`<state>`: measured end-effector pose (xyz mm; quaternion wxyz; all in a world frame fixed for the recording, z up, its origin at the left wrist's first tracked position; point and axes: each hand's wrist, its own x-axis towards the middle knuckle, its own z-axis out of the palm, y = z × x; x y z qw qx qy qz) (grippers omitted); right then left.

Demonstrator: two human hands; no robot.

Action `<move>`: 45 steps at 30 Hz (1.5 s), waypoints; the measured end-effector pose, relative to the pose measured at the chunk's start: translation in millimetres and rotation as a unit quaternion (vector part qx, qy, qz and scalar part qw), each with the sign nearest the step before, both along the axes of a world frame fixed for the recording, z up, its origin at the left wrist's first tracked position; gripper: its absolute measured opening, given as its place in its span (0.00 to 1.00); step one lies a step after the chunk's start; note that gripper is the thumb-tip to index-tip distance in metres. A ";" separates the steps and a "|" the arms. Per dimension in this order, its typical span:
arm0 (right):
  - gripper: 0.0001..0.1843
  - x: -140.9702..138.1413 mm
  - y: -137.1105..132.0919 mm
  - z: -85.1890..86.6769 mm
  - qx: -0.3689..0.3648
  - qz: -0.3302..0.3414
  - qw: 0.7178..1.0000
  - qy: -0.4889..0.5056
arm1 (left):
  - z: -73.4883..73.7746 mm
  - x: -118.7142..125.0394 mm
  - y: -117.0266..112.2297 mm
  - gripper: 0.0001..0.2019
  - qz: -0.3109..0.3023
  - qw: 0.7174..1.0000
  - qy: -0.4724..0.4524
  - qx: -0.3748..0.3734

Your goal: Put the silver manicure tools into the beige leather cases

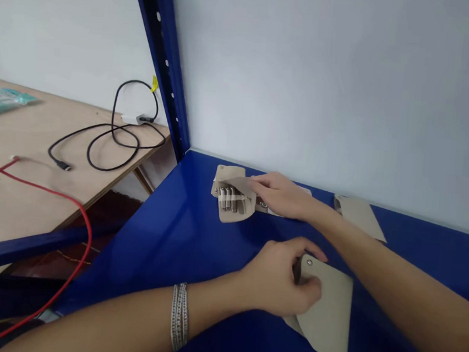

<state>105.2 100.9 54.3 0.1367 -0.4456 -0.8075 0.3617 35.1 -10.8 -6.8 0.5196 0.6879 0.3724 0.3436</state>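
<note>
Left hand (278, 277) pinches the soft, light beige flap (326, 317) narrowly at its snap edge; right hand (282, 196), grip unclear, rests on the beige pouch (231, 209) farther along the blue steel shelf (147, 256).

A blue steel shelf (150, 234) holds a beige leather pouch (232, 195), a flat leather piece (359, 217) and a leather sheet (326, 317).

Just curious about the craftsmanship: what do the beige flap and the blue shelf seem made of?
The beige flap looks like matte leather or imitation leather, given its soft bend and metal snap. The blue shelf looks like glossy painted steel, shining with reflected light.
</note>
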 end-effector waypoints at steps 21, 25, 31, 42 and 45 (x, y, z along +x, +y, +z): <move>0.26 -16.5 -1.6 -7.4 0.118 -0.002 0.990 -0.071 | -1.7 -0.1 1.1 0.19 0.002 1.000 -0.024 0.009; 0.42 -19.6 -13.7 -15.2 0.053 0.105 0.986 -0.120 | -3.3 1.8 3.0 0.19 0.000 0.999 -0.032 0.012; 0.46 -32.9 -24.7 -9.0 0.009 0.066 0.989 -0.128 | -3.9 4.1 2.3 0.14 -0.001 0.996 -0.081 -0.026; 0.29 158.3 -27.6 -26.1 0.197 -0.254 0.922 -0.216 | 6.2 8.6 1.7 0.17 0.018 0.991 -0.097 -0.094; 0.24 196.6 -57.2 -38.9 0.193 -0.241 0.929 -0.206 | 14.8 15.3 15.5 0.17 0.048 0.995 -0.059 -0.066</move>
